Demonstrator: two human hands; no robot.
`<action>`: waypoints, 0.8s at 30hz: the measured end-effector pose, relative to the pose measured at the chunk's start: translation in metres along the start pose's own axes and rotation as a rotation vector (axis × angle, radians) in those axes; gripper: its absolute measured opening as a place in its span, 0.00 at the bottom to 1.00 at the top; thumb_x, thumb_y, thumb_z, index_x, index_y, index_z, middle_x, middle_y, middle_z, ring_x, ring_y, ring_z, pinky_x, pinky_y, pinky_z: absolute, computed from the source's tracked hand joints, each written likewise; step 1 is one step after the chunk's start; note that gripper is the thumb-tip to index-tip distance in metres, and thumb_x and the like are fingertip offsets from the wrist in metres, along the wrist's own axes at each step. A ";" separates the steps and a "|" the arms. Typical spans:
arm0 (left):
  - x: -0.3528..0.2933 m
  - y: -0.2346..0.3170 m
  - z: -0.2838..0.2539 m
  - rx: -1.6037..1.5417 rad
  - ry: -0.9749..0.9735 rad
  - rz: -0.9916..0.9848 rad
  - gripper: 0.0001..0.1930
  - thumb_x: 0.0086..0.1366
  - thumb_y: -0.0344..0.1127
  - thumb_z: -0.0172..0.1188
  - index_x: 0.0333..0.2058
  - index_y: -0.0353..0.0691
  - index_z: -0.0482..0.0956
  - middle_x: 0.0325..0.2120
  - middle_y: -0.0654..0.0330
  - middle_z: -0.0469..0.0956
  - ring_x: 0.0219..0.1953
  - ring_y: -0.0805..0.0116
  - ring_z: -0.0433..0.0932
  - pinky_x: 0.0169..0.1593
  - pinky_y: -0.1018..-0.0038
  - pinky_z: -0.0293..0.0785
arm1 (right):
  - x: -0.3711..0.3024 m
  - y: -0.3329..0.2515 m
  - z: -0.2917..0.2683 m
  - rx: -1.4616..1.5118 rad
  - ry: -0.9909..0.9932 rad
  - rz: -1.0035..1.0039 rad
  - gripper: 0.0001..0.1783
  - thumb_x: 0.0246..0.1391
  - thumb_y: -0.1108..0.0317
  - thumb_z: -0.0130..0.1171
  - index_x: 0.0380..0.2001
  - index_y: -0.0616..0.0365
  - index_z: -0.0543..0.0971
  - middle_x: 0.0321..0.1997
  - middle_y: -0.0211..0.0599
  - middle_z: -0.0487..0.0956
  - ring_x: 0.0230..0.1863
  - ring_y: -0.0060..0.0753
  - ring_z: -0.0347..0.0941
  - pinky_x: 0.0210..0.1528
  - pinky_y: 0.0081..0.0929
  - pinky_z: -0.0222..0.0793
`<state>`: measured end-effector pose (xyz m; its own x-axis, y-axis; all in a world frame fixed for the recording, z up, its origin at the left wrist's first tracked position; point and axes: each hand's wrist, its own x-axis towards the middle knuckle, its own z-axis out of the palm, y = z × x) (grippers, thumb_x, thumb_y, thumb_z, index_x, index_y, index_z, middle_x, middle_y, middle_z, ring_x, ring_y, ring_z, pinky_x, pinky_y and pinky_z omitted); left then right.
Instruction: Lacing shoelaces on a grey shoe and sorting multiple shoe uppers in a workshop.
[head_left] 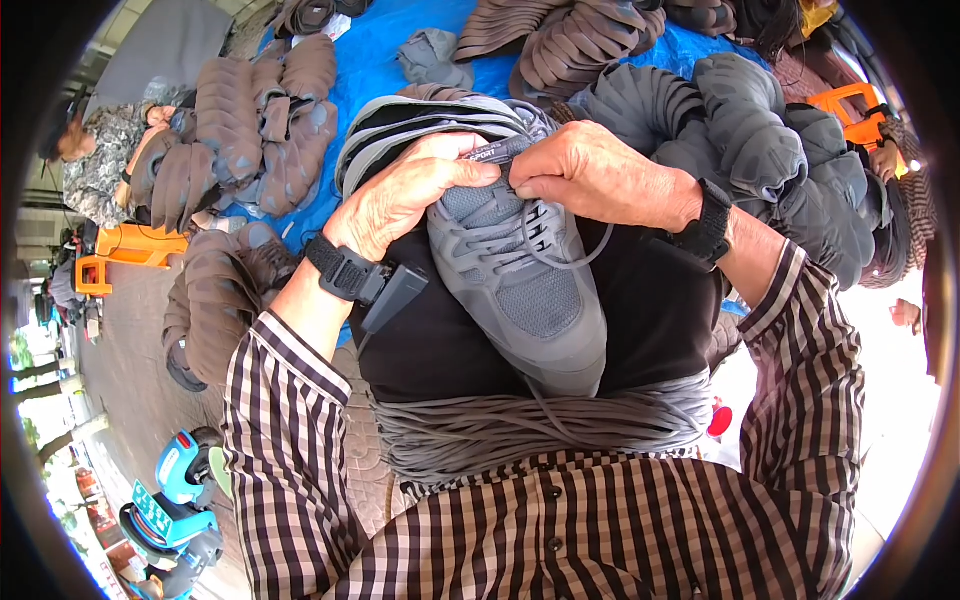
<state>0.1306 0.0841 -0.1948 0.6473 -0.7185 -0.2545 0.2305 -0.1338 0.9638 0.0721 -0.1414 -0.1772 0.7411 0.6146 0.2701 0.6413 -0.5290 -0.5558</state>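
Observation:
A grey sneaker rests on my lap with its toe toward me. Grey lace crosses the lower part of its front, while a row of eyelets on the right side shows dark gaps. My left hand is closed, thumb and fingers pinching the shoe's tongue. Close beside it, my right hand pinches the shoelace near the upper eyelets; a loop of it hangs below that hand. The fingertips hide the exact grip. Across my lap lies a thick bundle of grey shoelaces.
Behind the sneaker sits a stack of grey shoe parts. Nested rows of brown shoes and grey shoes lie around on a blue tarp. Orange stools stand to the sides. Another person sits at the far left.

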 end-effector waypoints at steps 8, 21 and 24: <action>-0.005 0.007 0.006 -0.023 0.014 0.044 0.21 0.59 0.31 0.60 0.50 0.31 0.73 0.45 0.61 0.75 0.50 0.73 0.69 0.58 0.77 0.59 | 0.002 -0.006 0.009 -0.066 0.063 -0.060 0.04 0.47 0.71 0.58 0.28 0.59 0.76 0.23 0.47 0.77 0.29 0.52 0.76 0.33 0.42 0.70; -0.008 -0.019 -0.016 0.515 -0.132 0.656 0.18 0.68 0.39 0.49 0.50 0.33 0.73 0.54 0.53 0.69 0.58 0.61 0.67 0.62 0.68 0.60 | 0.009 -0.019 0.021 -0.286 0.130 -0.240 0.23 0.38 0.80 0.57 0.43 0.64 0.67 0.23 0.45 0.75 0.28 0.49 0.75 0.29 0.41 0.70; -0.009 -0.013 -0.019 0.738 -0.184 0.884 0.15 0.68 0.33 0.48 0.50 0.35 0.74 0.54 0.54 0.70 0.58 0.61 0.67 0.62 0.68 0.61 | 0.008 -0.024 0.018 -0.291 0.060 -0.185 0.21 0.39 0.78 0.57 0.41 0.63 0.67 0.22 0.43 0.74 0.27 0.47 0.75 0.28 0.39 0.70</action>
<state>0.1357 0.1049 -0.2062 0.2417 -0.8403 0.4853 -0.7660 0.1418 0.6271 0.0593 -0.1131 -0.1761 0.6116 0.6849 0.3961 0.7894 -0.5614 -0.2482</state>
